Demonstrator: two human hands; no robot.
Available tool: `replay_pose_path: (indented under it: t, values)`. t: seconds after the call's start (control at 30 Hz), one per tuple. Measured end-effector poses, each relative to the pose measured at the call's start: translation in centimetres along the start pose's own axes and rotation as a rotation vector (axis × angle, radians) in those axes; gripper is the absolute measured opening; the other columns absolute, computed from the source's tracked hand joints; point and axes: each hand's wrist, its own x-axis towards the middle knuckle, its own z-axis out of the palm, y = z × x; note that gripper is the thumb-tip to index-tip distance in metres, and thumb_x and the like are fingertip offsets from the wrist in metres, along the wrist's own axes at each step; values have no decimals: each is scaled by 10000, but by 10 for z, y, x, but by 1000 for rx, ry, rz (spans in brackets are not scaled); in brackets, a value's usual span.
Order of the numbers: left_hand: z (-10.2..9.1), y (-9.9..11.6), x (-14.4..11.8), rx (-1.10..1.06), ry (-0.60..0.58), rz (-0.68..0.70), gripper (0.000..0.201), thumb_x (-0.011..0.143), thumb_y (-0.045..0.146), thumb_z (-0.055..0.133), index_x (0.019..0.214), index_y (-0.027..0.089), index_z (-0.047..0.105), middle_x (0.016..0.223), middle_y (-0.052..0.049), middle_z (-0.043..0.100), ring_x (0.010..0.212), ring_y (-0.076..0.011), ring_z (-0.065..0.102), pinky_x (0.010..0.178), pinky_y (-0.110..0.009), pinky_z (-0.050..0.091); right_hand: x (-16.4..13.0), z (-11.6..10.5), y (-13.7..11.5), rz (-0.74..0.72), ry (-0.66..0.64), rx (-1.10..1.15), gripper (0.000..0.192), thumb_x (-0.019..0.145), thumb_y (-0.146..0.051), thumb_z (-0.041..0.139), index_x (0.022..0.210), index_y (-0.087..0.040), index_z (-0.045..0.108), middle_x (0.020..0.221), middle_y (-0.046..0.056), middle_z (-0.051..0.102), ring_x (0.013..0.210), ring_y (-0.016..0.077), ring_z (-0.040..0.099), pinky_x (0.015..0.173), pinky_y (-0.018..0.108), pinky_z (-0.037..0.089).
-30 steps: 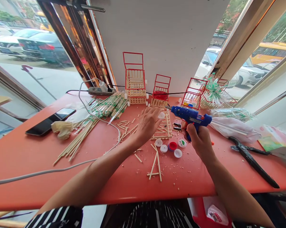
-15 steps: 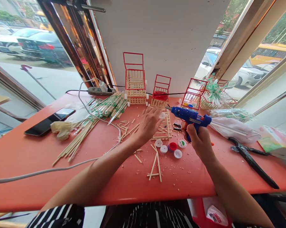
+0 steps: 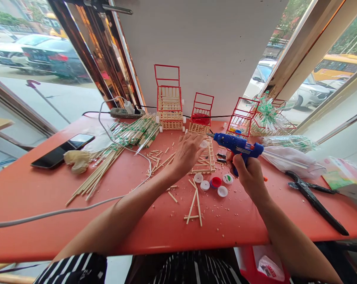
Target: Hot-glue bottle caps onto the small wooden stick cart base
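Near the middle of the red table (image 3: 33, 189), toward its far edge, lies a flat lattice of thin wooden sticks (image 3: 206, 159), and both hands work over it. Judging by the scene, the job looks well along but unfinished: three small stick carts with red frames (image 3: 169, 103) already stand along the far edge, while this lattice is still a single flat panel, five bottle caps (image 3: 213, 182) wait loose just in front of it, and a few cut sticks (image 3: 194, 203) lie nearer the front edge. The left hand (image 3: 186, 152) reaches forward, palm down, fingers curled over the lattice's left side and pinching a white cap (image 3: 204, 144) at its upper corner. The right hand (image 3: 249, 173) is wrapped tightly around the handle of a blue glue gun (image 3: 237, 144), held upright with the wrist bent, nozzle pointing left at that cap, almost touching it. A heap of long sticks (image 3: 119, 148) spreads toward the left far corner, beside a phone (image 3: 61, 151), and black cutters (image 3: 313, 197) rest near the right edge.
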Motion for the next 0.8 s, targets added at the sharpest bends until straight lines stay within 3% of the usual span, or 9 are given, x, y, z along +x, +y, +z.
replay_pose_path:
  t: [0.23,0.6,0.8]
  values:
    - [3,-5,5,-53,17,8,255,928,107,740,1162,208,743,1165,-98,758,1146,-296,661,997,-403,494,0,1,-2,5,-7,58,600,933,-775,605,834,-188,682,669,17,586,561,120,494,491,257,391]
    - [1,-6,3,-69,-19,-22,337,920,137,772,1244,215,726,1232,-85,776,1181,-296,660,1031,-413,486,-2,0,-6,-18,7,80,586,947,-752,609,843,-180,683,654,1,555,525,103,457,469,250,381]
    - [-1,-10,2,-86,18,10,334,914,130,774,1233,214,718,1269,-88,757,1205,-286,640,1051,-417,476,-2,0,-19,7,9,84,620,917,-790,617,812,-180,657,657,2,548,531,101,465,468,245,375]
